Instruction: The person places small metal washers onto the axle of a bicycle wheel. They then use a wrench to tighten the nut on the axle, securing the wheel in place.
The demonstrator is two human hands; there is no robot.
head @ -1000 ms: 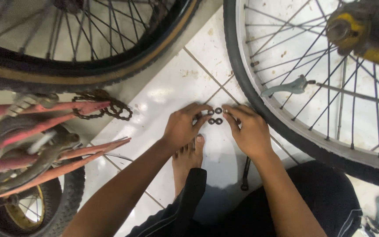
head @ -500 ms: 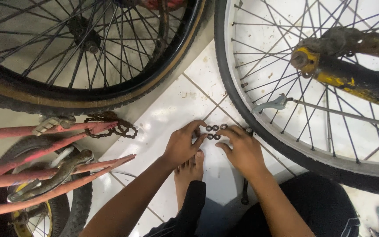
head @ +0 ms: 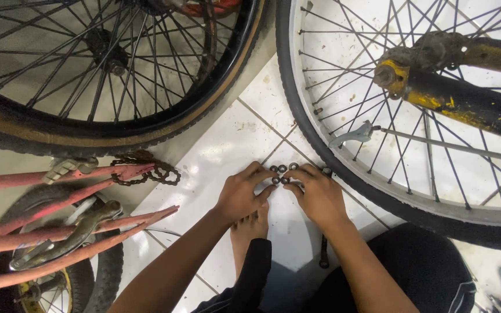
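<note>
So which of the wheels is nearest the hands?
The silver-rimmed wheel on the right; its tyre nearly meets the right hand, unlike the tan-sidewalled one.

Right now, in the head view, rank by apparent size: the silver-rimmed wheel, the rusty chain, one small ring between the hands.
1. Silver-rimmed wheel, partly cropped.
2. Rusty chain.
3. Small ring, by far the smallest.

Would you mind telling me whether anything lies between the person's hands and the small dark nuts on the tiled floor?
Nothing visible does. The left hand and right hand already flank the cluster of small dark nuts on the white tiled floor, fingertips touching them. The wheels sit off to either side.
</note>
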